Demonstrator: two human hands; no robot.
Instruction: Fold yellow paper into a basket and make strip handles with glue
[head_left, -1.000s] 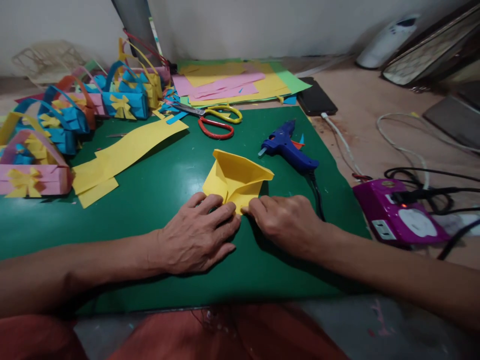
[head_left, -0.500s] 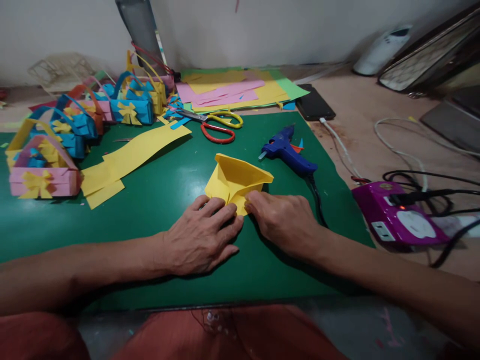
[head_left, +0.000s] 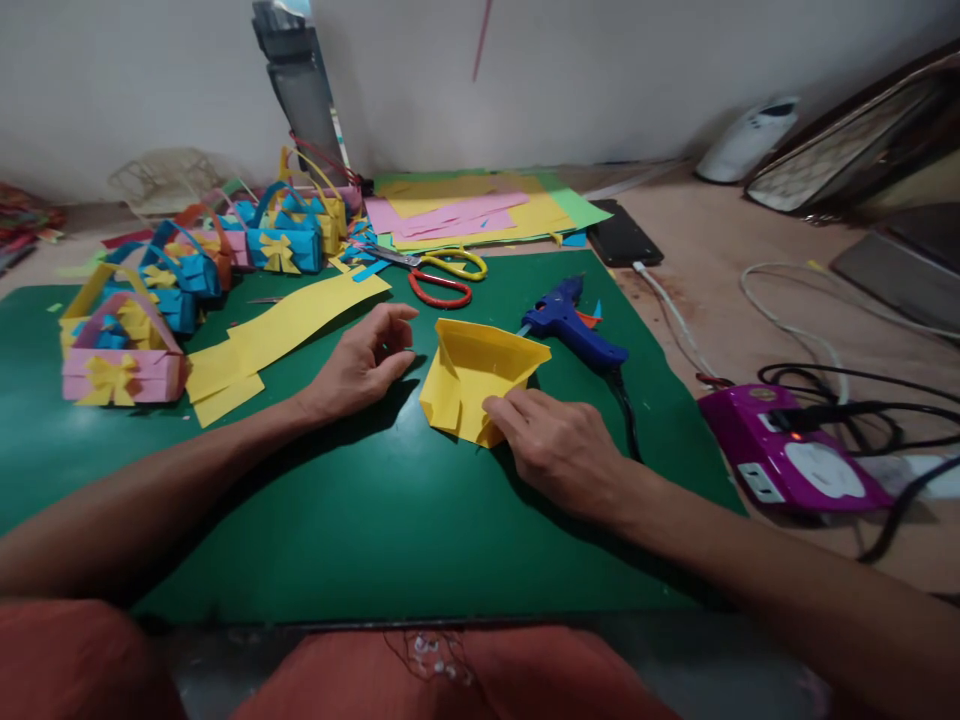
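A folded yellow paper box [head_left: 480,370] with raised sides rests on the green mat [head_left: 315,540]. My right hand [head_left: 551,435] pinches its near right corner between thumb and fingers. To the left of the box, my left hand [head_left: 367,360] hovers with fingers curved and apart, holding nothing. Behind that hand lie yellow paper strips [head_left: 300,320]. Scissors [head_left: 439,275] with one red and one yellow handle lie beyond the box. A blue glue gun [head_left: 574,325] is on the mat just right of it.
Several small paper baskets [head_left: 124,375] with bows stand at the left. Coloured paper sheets [head_left: 480,205] are stacked at the back, beside a phone [head_left: 624,235] on a cable. A purple power strip [head_left: 795,455] with black cords sits at the right. A dark bottle [head_left: 300,90] stands behind.
My left hand has let go of the paper and moved up and left. The box's near side now stands more open, with my right hand still on its corner. The view has tilted slightly.
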